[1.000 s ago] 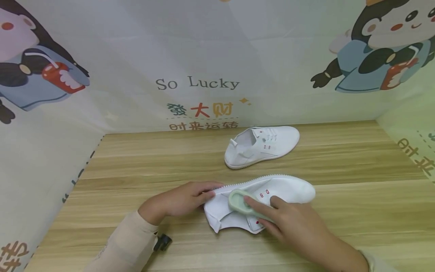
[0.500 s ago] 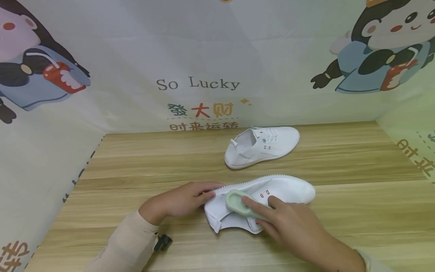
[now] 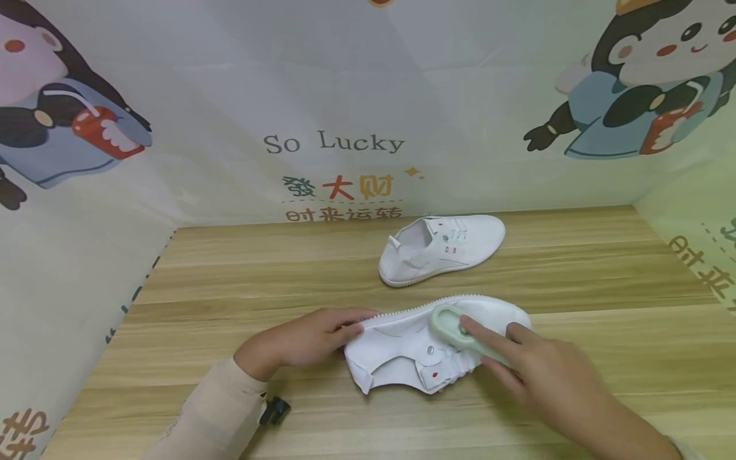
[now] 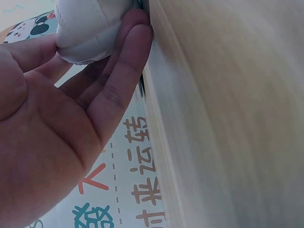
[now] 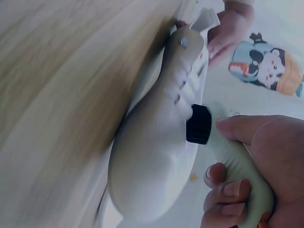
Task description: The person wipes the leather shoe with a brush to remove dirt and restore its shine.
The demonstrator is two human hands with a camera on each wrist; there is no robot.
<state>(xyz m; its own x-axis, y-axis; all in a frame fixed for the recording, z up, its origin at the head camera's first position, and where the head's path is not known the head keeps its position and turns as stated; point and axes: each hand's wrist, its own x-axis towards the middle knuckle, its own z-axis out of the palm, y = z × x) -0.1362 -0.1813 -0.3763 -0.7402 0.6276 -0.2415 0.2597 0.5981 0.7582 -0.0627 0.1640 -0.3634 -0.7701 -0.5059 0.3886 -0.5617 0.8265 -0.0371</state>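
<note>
A white shoe [image 3: 391, 348] lies on its side, its sole edge facing away and its opening toward me. My left hand [image 3: 310, 335] grips the heel end between thumb and fingers; the left wrist view shows the fingers curled round the white heel [image 4: 90, 28]. My right hand [image 3: 552, 377] holds a pale green brush [image 3: 448, 322] by its handle, one finger pressed on the back of its head. In the right wrist view the brush's dark bristles [image 5: 198, 124] meet the side of the shoe near the laces.
A second white shoe [image 3: 443, 249] stands upright farther back on the wooden table [image 3: 230, 275]. Printed cloth [image 3: 339, 83] walls the table at the back and both sides. A small black device [image 3: 275, 411] sits at the left sleeve.
My right hand has moved the brush right along the shoe, from beside the opening toward the toe. The left hand and both shoes stay in place.
</note>
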